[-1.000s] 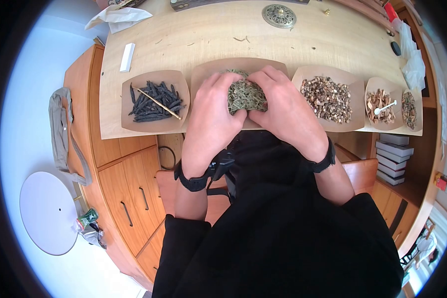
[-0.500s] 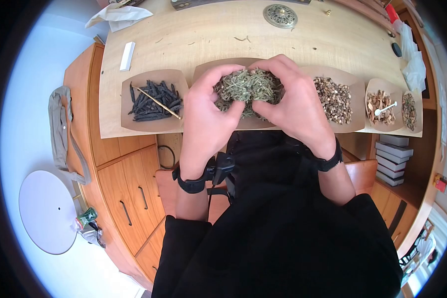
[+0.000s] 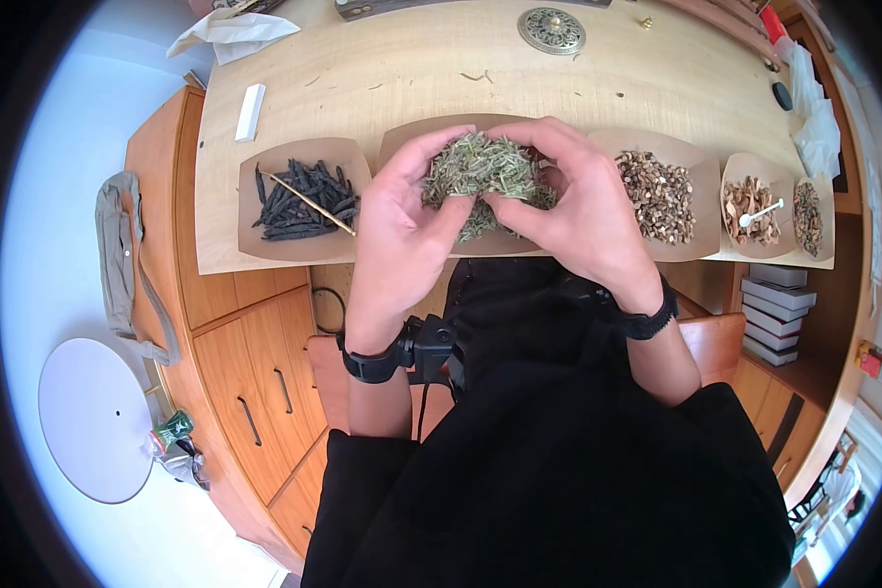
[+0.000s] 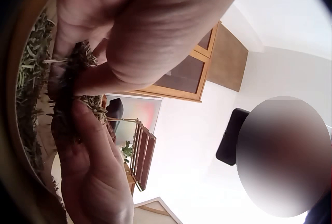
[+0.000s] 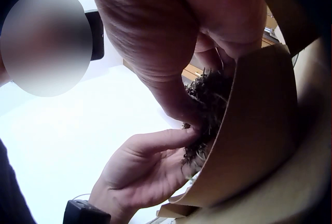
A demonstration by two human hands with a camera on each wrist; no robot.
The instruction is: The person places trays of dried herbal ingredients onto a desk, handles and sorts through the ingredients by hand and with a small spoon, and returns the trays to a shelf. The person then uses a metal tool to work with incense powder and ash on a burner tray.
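Note:
A clump of dried green herb (image 3: 485, 169) is cupped between both hands over a brown paper tray (image 3: 416, 130). The left hand (image 3: 399, 223) curls round its left side, thumb on the near face. From the other side the right hand (image 3: 590, 214) grips it, with the thumb tip close to the left thumb. In the right wrist view the herb (image 5: 207, 99) shows between the thumbs, just behind the tray's wall (image 5: 254, 125). More loose herb (image 4: 32, 84) lies in the tray in the left wrist view. Palms and clump hide most of the tray's inside.
Left of the hands, a tray holds dark dried pods (image 3: 309, 201) with a thin stick across them. To the right stand trays of brown chopped pieces (image 3: 657, 196), pale slices (image 3: 750, 211) with a white spoon, and mixed bits (image 3: 807, 218). A pierced metal lid (image 3: 552, 31) lies behind.
The hands came up from deep in the tray with a bigger clump between them. Since then the thumbs have drawn closer and the clump has shifted slightly left.

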